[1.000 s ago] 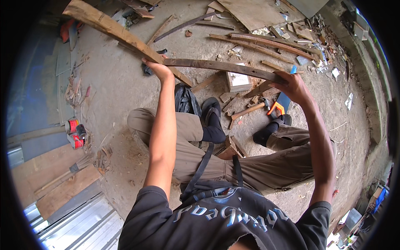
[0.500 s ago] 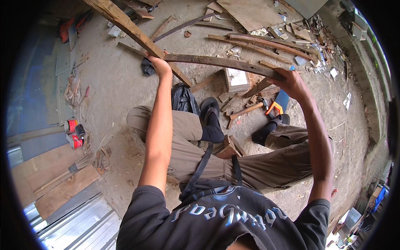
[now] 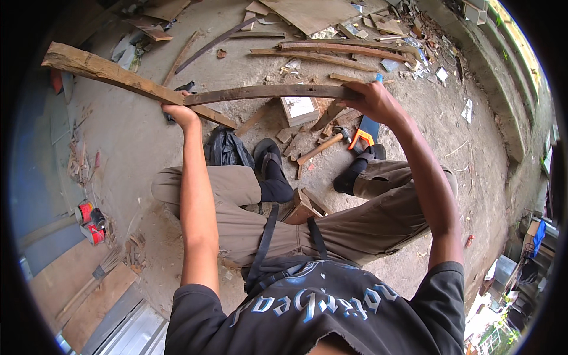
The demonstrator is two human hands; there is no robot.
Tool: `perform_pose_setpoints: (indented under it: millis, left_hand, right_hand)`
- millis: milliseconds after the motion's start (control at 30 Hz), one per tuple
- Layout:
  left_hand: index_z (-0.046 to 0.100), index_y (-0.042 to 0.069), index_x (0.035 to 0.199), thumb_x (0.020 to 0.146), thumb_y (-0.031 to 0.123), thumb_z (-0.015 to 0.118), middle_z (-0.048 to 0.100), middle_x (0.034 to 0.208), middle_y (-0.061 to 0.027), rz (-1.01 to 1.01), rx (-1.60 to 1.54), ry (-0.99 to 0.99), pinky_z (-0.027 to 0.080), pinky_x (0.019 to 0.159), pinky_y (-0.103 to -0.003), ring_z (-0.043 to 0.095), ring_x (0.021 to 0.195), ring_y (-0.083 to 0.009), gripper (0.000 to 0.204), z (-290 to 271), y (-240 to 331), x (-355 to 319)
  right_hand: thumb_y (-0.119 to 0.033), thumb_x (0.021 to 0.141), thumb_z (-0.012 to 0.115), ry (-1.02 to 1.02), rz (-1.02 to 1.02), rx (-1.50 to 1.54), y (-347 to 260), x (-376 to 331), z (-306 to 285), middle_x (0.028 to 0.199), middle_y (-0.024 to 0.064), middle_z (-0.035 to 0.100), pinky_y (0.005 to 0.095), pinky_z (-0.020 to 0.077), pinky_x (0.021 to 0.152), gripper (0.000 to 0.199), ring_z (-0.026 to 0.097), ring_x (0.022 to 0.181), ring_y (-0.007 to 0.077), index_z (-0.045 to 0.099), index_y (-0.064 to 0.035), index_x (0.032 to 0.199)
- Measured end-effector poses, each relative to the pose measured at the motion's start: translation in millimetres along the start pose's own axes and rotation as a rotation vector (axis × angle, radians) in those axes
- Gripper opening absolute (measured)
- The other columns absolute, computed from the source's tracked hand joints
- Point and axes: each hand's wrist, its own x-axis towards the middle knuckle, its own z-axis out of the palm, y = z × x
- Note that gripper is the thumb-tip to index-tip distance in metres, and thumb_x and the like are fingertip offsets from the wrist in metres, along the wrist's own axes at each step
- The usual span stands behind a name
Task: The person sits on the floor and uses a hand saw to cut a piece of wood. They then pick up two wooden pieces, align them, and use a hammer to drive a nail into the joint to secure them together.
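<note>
My left hand (image 3: 183, 115) is closed around a thick rough wooden bar (image 3: 118, 74), which slants from the upper left down toward the middle. Against this bar rests the left end of a long, thin, dark wooden strip (image 3: 266, 92). My right hand (image 3: 376, 102) grips the strip's right end. Both pieces are raised off the ground in front of me. Below the strip are a wooden block with a white top (image 3: 300, 109), a claw hammer (image 3: 321, 149) and a hand saw with an orange handle (image 3: 362, 138).
A black plastic bag (image 3: 227, 148) lies by my left foot. Wood offcuts (image 3: 305, 206) sit between my legs. Several long strips (image 3: 331, 58) and debris cover the far floor. Red cans (image 3: 90, 223) stand at the left, near a brush (image 3: 106, 264). A concrete ledge (image 3: 497, 112) runs along the right.
The thick bar has turned to a flatter slant, its far end swinging left and nearer. The thin strip has come level, still between both hands. The whole view has shifted slightly.
</note>
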Motion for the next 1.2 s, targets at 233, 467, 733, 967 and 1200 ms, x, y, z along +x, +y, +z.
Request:
perform_pose_setpoints:
  millis: [233, 467, 733, 967, 1200]
  left_hand:
    - [0.046, 0.003, 0.105, 0.101, 0.049, 0.024, 0.059, 0.098, -0.015, 0.025, 0.202, 0.053, 0.043, 0.091, -0.039, 0.056, 0.09, -0.0231, 0.051, 10.8, 31.7, -24.7]
    - [0.054, 0.0, 0.109, 0.096, 0.02, 0.053, 0.058, 0.111, -0.0119, 0.904, 0.304, -0.468, 0.046, 0.092, -0.036, 0.056, 0.105, -0.0224, 0.024, 73.3, 73.2, -117.0]
    - [0.067, 0.01, 0.115, 0.089, 0.048, 0.063, 0.069, 0.113, -0.0141, 0.612, 1.084, -1.258, 0.052, 0.086, -0.042, 0.066, 0.103, -0.0324, 0.045, 150.0, 58.3, -148.2]
    - [0.07, 0.009, 0.109, 0.089, 0.048, 0.064, 0.07, 0.109, -0.0139, 0.617, 1.082, -1.246, 0.054, 0.082, -0.041, 0.067, 0.1, -0.0346, 0.045, 152.2, 57.4, -147.5]
    - [0.07, 0.011, 0.111, 0.089, 0.053, 0.061, 0.07, 0.104, -0.0154, 0.669, 1.033, -1.224, 0.055, 0.079, -0.044, 0.068, 0.094, -0.0365, 0.048, 149.8, 57.2, -147.7]
  right_hand:
    - [-0.027, 0.082, 0.076, 0.001, -0.035, -0.028, -3.4, 4.6, 0.3, 0.08, 0.0182, 0.069, 0.0372, 0.0515, 0.064, 0.041, 0.069, 0.071, 0.0301, 0.065, -0.0001, 0.111]
    - [-0.018, 0.083, 0.073, -0.027, -0.013, -0.01, -7.7, 4.8, -1.3, 0.086, 0.0179, 0.069, 0.04, 0.0518, 0.068, 0.027, 0.068, 0.08, 0.0347, 0.065, -0.0018, 0.103]
    - [-0.021, 0.082, 0.074, 0.022, -0.012, -0.007, -0.1, 0.7, 3.1, 0.089, 0.0178, 0.07, 0.0415, 0.053, 0.072, 0.033, 0.068, 0.084, 0.0353, 0.064, -0.0021, 0.107]
    - [-0.018, 0.079, 0.078, 0.142, -0.107, 0.047, 21.7, -3.7, 21.8, 0.096, 0.0208, 0.069, 0.0398, 0.0541, 0.075, 0.046, 0.07, 0.088, 0.0335, 0.06, 0.0014, 0.117]
    - [-0.019, 0.076, 0.081, 0.104, 0.026, -0.008, 15.4, -2.0, 20.4, 0.093, 0.0215, 0.069, 0.039, 0.0538, 0.074, 0.047, 0.069, 0.086, 0.0348, 0.061, 0.0032, 0.113]
